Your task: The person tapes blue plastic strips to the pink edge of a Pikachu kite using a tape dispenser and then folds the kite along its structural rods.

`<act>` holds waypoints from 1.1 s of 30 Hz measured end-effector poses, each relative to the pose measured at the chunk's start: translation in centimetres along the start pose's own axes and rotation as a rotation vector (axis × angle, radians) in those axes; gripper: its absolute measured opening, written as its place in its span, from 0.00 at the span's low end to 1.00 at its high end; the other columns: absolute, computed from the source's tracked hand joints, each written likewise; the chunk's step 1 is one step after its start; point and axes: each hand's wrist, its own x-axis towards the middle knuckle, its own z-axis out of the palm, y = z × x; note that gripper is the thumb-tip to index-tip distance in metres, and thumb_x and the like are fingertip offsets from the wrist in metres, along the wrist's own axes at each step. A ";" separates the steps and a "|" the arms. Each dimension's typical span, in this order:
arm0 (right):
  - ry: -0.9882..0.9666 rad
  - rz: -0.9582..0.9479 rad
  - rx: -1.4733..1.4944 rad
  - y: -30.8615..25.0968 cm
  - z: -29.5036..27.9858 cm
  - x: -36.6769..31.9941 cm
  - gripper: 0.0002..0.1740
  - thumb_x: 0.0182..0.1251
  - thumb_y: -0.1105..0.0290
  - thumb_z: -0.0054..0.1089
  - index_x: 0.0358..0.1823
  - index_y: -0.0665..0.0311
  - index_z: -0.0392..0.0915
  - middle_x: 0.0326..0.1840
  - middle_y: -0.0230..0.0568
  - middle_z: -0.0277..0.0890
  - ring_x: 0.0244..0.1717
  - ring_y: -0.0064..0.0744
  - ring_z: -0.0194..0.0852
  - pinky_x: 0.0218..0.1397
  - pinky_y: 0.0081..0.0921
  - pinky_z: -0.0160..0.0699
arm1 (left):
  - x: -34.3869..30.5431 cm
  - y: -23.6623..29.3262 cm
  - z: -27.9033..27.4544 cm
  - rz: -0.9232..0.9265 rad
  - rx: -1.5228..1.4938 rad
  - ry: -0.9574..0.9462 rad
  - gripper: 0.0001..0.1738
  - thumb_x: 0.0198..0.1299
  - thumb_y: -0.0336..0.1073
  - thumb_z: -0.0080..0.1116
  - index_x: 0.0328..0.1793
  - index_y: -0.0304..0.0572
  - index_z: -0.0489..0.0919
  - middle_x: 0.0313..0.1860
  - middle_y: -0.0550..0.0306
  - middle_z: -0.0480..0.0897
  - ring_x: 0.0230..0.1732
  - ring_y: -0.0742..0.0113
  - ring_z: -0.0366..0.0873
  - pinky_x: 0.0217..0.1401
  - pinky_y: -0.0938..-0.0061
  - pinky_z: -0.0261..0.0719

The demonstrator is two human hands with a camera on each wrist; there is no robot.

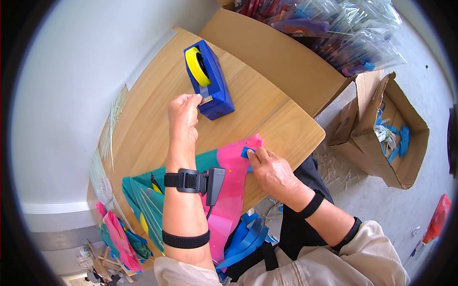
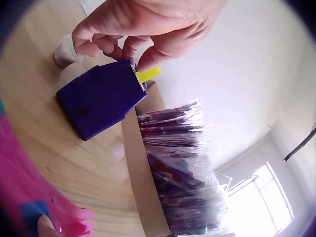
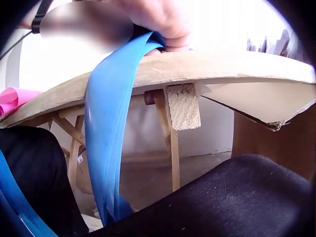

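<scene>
A blue tape dispenser [image 1: 220,97] with a yellow roll [image 1: 197,66] stands on the wooden table. At its toothed cutter my left hand [image 1: 183,117] pinches the tape end between thumb and finger; the left wrist view shows this hand [image 2: 148,24] over the dispenser [image 2: 101,98]. My right hand [image 1: 274,176] holds a blue strip [image 1: 246,152] against the tip of pink and teal sheeting [image 1: 231,167]. In the right wrist view the strip [image 3: 111,108] hangs from that hand [image 3: 165,22] over the table edge.
A large carton [image 1: 272,47] of plastic-wrapped items stands beyond the table's edge. On the floor at the right, an open box [image 1: 415,143] holds blue and white strips. Thin pale rods [image 1: 114,114] lie by the wall; more colourful sheeting [image 1: 121,240] is at lower left.
</scene>
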 end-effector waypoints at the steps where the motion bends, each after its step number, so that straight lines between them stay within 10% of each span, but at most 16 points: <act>1: 0.001 0.001 0.001 0.0 0.0 0.0 0.22 0.52 0.76 0.56 0.49 0.80 0.71 0.35 0.47 0.67 0.36 0.41 0.74 0.36 0.30 0.79 | -0.2 0.4 0.2 -0.052 -0.033 0.007 0.07 0.52 0.39 0.61 0.32 0.45 0.81 0.27 0.67 0.75 0.29 0.76 0.66 0.28 0.76 0.60; 33: 0.027 -0.002 0.011 0.1 0.4 -0.2 0.20 0.52 0.75 0.55 0.46 0.80 0.71 0.35 0.47 0.68 0.36 0.40 0.73 0.35 0.31 0.79 | 0.1 0.4 1.0 0.059 -0.364 0.148 0.21 0.41 0.20 0.60 0.45 0.27 0.72 0.27 0.55 0.75 0.24 0.74 0.70 0.25 0.80 0.65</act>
